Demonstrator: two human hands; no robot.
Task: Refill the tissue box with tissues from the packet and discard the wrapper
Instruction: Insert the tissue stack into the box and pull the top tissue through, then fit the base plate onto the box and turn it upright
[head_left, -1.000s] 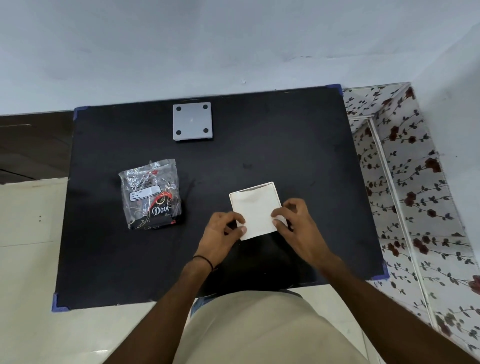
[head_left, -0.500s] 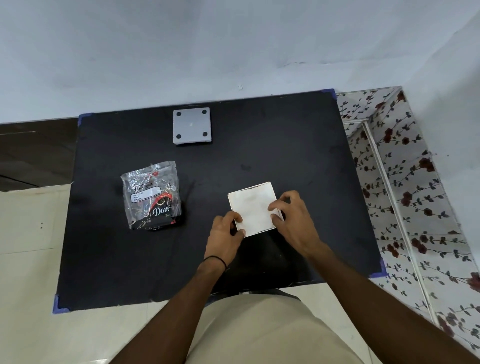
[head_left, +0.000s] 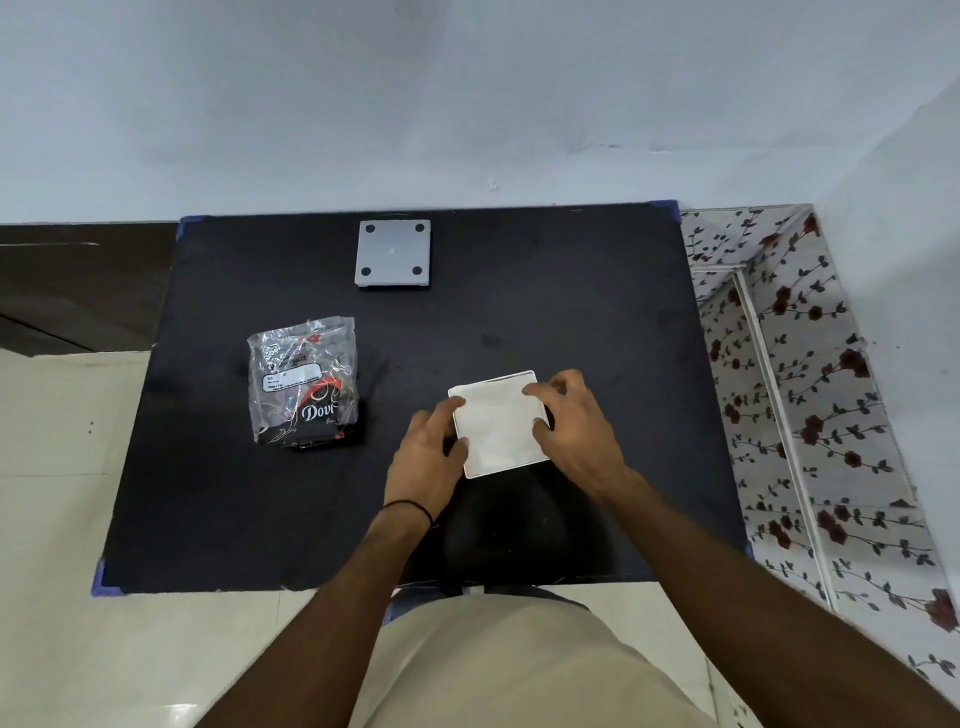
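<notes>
Just two hands (head_left: 511, 431) around one tissue box (head_left: 497, 422), one packet (head_left: 304, 382) aside.

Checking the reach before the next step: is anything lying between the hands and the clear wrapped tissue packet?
Nothing visible. The clear plastic tissue packet lies alone on the black tabletop, with bare surface between it and the left hand. Both hands rest on the white square box.

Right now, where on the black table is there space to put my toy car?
Bare table runs right of the grey plate, up to the far right corner. It's crowded near the front, where the left hand and right hand hold the white box.
</notes>
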